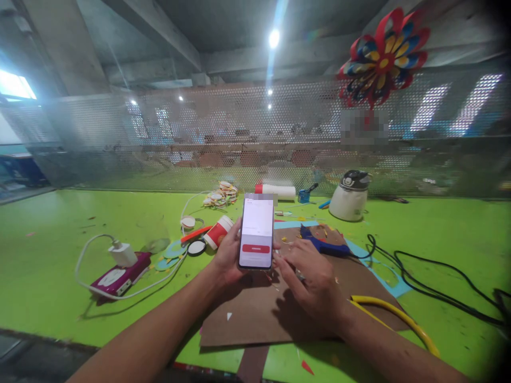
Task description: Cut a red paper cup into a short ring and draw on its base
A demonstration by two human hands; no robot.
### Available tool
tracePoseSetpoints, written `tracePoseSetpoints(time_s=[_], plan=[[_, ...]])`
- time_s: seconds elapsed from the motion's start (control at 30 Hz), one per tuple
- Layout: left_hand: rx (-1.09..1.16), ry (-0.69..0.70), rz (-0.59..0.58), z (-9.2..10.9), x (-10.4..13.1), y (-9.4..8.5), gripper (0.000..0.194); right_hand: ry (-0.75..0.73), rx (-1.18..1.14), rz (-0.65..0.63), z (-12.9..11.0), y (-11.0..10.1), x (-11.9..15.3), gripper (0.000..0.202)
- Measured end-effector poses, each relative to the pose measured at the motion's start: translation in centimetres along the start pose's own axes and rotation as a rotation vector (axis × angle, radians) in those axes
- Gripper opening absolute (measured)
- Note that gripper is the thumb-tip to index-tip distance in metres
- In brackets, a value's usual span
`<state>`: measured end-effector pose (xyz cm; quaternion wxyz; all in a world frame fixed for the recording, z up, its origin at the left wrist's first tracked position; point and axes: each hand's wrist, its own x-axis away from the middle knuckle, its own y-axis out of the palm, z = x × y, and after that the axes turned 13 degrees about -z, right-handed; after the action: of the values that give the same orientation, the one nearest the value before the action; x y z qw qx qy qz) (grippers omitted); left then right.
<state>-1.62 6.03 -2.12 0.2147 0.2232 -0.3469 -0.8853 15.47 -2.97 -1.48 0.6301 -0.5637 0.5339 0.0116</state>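
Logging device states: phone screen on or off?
On. The phone in the left hand is lit, showing a pale page with a red bar toward the bottom.

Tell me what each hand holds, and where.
The left hand holds the phone by its left side; whether the right hand holds anything cannot be told.

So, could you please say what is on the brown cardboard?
A blue glue gun, scraps and, partly, a yellow handle; the smartphone, left hand and right hand hide some areas.

A perforated grey metal screen (223, 122) backs a bright green tabletop (43, 239) beneath a beamed grey concrete ceiling (243, 26) and glowing white lamp (274, 39).
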Motion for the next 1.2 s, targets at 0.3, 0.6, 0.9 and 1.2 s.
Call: tracePoseSetpoints(time_s=[0.3, 0.6, 0.9, 1.2], plan=[[0.011, 0.023, 0.021, -0.4, 0.0, 0.3, 0.053, 0.003, -0.023, 0.008, 0.1, -0.1, 0.0, 0.022], [0.027, 0.038, 0.046, -0.5, -0.1, 1.2, 0.051, -0.017, -0.046, 0.051, 0.0, -0.2, -0.1, 0.017], [0.04, 0.089, 0.092, -0.7, 0.0, 2.2, 0.046, -0.039, -0.075, 0.074, -0.7, -0.7, -0.3, 0.017], [-0.028, 0.115, 0.19, -0.9, 0.2, 2.6, 0.049, -0.067, -0.104, 0.082, -0.7, -0.7, -0.2, 0.017]])
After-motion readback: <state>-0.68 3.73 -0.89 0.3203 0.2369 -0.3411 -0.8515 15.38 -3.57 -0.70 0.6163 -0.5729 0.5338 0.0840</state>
